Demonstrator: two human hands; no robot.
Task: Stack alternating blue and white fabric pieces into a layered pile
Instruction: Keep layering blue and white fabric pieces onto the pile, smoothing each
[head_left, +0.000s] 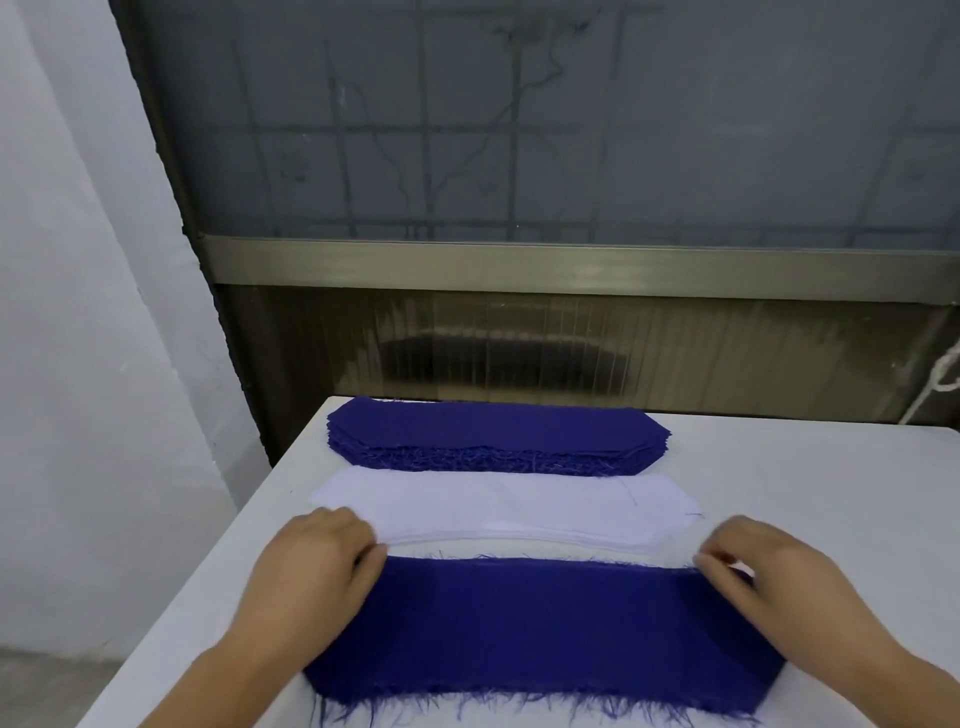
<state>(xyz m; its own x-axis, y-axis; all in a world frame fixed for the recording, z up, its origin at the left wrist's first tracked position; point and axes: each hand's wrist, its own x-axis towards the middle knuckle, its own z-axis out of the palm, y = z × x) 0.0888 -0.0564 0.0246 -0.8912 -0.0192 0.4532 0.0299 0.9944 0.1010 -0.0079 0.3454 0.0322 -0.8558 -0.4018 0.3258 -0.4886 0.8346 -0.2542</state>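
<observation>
Hands (524, 577) at either end of a blue fabric piece (545, 629) on the white table (831, 467).

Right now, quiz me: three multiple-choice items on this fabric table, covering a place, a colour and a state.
1. Where does the white fabric stack lie?
A. Between the two blue fabrics
B. Off the table
C. On the far blue stack

2. What colour is the near fabric piece under the hands?
A. White
B. Blue
C. Green

3. How do the left hand and right hand stand?
A. Both raised, clear of fabric
B. One out of view
C. Both on the near piece's ends

Answers: 1 A, it sits between the far blue stack and the near piece; 2 B, deep blue with frayed edges; 3 C, one hand at each end.
</observation>
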